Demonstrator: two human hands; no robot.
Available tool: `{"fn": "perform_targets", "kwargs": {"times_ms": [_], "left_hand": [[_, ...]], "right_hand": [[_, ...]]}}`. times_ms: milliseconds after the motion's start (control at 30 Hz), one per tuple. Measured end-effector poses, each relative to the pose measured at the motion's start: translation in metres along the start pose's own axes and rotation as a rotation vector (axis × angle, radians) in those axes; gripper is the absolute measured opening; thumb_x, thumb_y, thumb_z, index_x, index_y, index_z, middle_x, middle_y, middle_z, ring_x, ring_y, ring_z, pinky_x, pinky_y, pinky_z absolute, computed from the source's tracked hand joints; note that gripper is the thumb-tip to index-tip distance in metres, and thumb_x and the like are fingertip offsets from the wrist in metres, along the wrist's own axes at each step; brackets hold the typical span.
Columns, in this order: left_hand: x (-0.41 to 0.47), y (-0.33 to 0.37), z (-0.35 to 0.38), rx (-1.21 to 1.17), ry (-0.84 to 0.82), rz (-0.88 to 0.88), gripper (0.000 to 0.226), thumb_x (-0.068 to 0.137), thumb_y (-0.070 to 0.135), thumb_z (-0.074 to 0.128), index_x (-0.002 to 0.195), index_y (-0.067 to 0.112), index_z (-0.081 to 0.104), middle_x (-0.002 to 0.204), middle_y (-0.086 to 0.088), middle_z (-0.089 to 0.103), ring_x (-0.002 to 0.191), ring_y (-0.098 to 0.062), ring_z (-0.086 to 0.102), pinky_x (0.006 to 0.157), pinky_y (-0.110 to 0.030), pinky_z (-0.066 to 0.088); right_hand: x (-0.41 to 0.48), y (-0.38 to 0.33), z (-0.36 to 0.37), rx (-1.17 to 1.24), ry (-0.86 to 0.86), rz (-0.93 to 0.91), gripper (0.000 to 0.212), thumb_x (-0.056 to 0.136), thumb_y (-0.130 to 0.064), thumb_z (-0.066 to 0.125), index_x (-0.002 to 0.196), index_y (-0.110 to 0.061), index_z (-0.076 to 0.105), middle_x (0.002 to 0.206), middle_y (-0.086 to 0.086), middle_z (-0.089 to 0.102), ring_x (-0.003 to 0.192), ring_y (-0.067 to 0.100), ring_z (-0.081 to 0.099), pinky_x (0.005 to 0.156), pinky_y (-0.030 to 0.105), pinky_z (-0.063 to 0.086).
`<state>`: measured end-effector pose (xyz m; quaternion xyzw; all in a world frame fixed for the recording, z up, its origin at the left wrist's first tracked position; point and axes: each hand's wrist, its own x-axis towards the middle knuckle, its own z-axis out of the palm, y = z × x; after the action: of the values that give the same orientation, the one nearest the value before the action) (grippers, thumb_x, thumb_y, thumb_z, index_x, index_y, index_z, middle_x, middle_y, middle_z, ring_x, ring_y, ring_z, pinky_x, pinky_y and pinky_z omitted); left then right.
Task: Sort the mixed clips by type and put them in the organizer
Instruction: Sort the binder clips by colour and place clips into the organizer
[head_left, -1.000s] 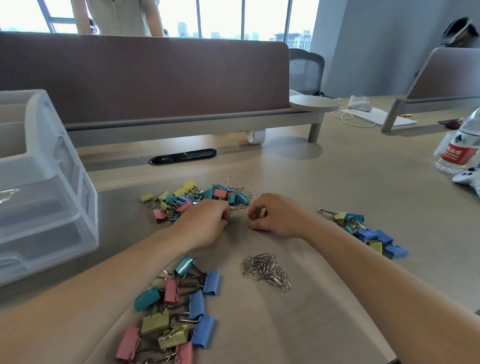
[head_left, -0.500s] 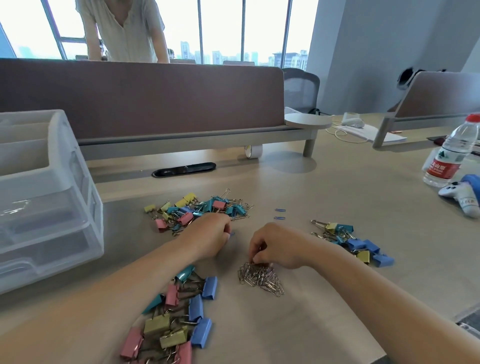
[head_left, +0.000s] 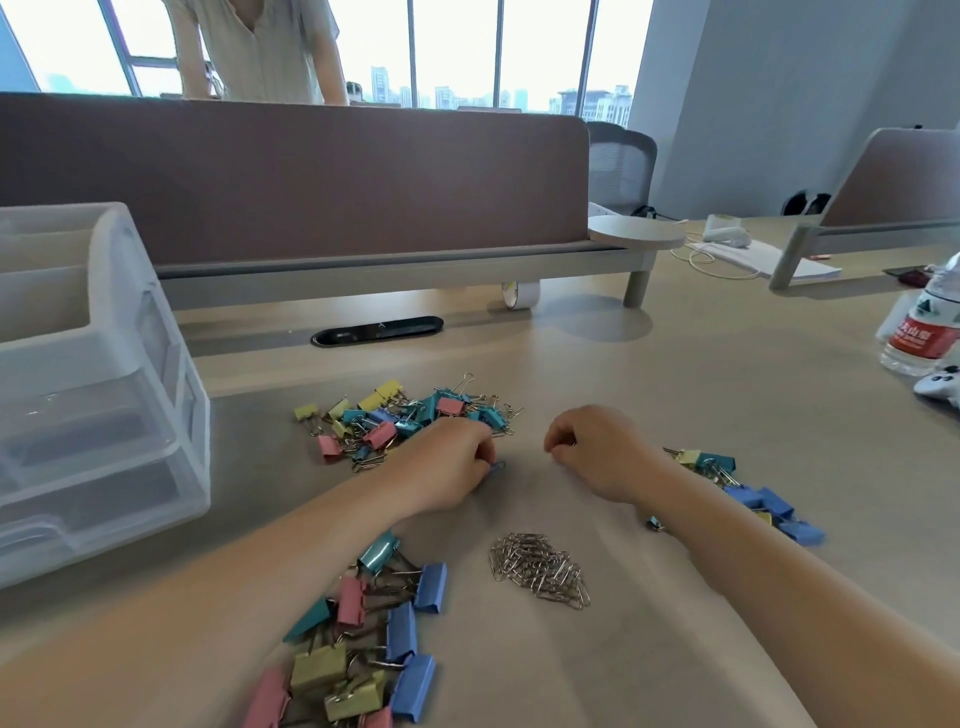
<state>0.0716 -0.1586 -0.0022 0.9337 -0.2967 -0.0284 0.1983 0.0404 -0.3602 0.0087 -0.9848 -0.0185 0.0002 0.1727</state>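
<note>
Both hands are pulling back up from the paper clip pile (head_left: 540, 569) toward the unsorted heap (head_left: 405, 415) at twelve o'clock. Left hand (head_left: 452, 467) is curling around a blue paper clip (head_left: 497, 466); right hand (head_left: 597, 449) is pinching closed, contents unclear. Large binder clips (head_left: 363, 639) are piling at seven o'clock, smaller ones (head_left: 753, 493) at three. Organizer (head_left: 109, 415) at nine o'clock looks empty.

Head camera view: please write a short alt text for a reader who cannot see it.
Two bare hands, left hand and right hand, rest curled on a beige desk beside a mixed clip pile. Nearer lie large binder clips, silver paper clips and small binder clips; a clear drawer organizer stands left.
</note>
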Motion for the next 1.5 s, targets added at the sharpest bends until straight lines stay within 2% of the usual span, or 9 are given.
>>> {"fn": "perform_targets", "kwargs": {"times_ms": [167,267,433,600,900,1167,1300,1400,1500], "left_hand": [[0.025,0.013,0.007,0.024,-0.026,0.049,0.009,0.091,0.016,0.057,0.093,0.016,0.066,0.091,0.002,0.063,0.083,-0.014,0.057,0.067,-0.027,0.041],[0.038,0.020,0.012,0.010,-0.020,0.046,0.010,0.090,0.017,0.057,0.093,0.018,0.067,0.094,0.001,0.065,0.086,-0.018,0.060,0.074,-0.030,0.050],[0.051,0.027,0.019,0.002,-0.013,0.063,0.011,0.089,0.016,0.058,0.092,0.020,0.068,0.092,0.001,0.067,0.085,-0.017,0.062,0.073,-0.027,0.049],[0.051,0.031,0.023,-0.040,-0.011,0.068,0.010,0.087,0.019,0.063,0.092,0.022,0.072,0.093,0.003,0.069,0.086,-0.016,0.063,0.079,-0.031,0.053],[0.026,0.036,0.010,-0.110,0.003,0.075,0.015,0.090,0.015,0.058,0.095,0.020,0.072,0.085,0.005,0.070,0.070,-0.005,0.063,0.060,-0.018,0.046],[0.005,-0.004,-0.024,-0.028,0.133,-0.036,0.007,0.092,0.019,0.061,0.091,0.024,0.066,0.094,0.007,0.065,0.086,-0.010,0.060,0.074,-0.026,0.044],[0.014,-0.026,-0.035,0.082,0.143,-0.091,0.018,0.090,0.019,0.063,0.107,0.018,0.068,0.107,0.002,0.061,0.094,-0.016,0.057,0.081,-0.030,0.047],[0.023,-0.031,-0.037,0.170,0.098,-0.061,0.023,0.089,0.024,0.065,0.110,0.016,0.065,0.103,0.000,0.052,0.093,-0.018,0.053,0.078,-0.032,0.045],[0.033,-0.033,-0.034,0.253,0.052,0.003,0.012,0.089,0.025,0.064,0.094,0.014,0.061,0.097,0.000,0.049,0.094,-0.019,0.049,0.071,-0.030,0.036]], "right_hand": [[0.021,0.024,-0.004,-0.127,0.071,0.108,0.026,0.089,-0.013,0.055,0.113,-0.014,0.066,0.117,0.007,0.055,0.102,0.030,0.059,0.090,0.037,0.049],[0.028,0.032,-0.008,-0.171,0.012,0.148,0.036,0.090,-0.003,0.044,0.121,-0.008,0.061,0.121,0.010,0.050,0.106,0.033,0.058,0.093,0.043,0.050],[0.038,0.039,-0.005,-0.169,-0.020,0.094,0.010,0.087,-0.008,0.053,0.088,-0.016,0.058,0.102,-0.001,0.048,0.089,0.021,0.053,0.074,0.027,0.041],[0.032,0.036,-0.002,-0.059,-0.016,0.048,0.016,0.085,-0.010,0.059,0.086,-0.026,0.060,0.097,-0.003,0.060,0.090,0.019,0.056,0.072,0.025,0.039],[0.006,0.014,-0.005,-0.044,-0.082,-0.049,0.021,0.085,-0.009,0.059,0.097,-0.019,0.074,0.103,-0.001,0.068,0.094,0.018,0.060,0.072,0.021,0.038],[0.007,0.004,-0.006,-0.033,-0.024,-0.035,0.022,0.086,-0.010,0.054,0.095,-0.019,0.073,0.103,-0.001,0.069,0.091,0.017,0.060,0.075,0.025,0.045],[0.022,-0.011,0.002,0.006,0.046,-0.068,0.020,0.088,-0.015,0.056,0.102,-0.019,0.071,0.102,-0.002,0.068,0.094,0.017,0.062,0.079,0.027,0.047],[0.037,-0.022,0.007,-0.001,0.048,-0.108,0.026,0.091,-0.016,0.059,0.114,-0.019,0.069,0.109,-0.001,0.065,0.092,0.016,0.059,0.080,0.026,0.046],[0.051,-0.029,0.012,-0.033,0.019,-0.120,0.035,0.090,-0.019,0.060,0.125,-0.023,0.063,0.117,0.000,0.060,0.102,0.019,0.058,0.089,0.032,0.048]]}}
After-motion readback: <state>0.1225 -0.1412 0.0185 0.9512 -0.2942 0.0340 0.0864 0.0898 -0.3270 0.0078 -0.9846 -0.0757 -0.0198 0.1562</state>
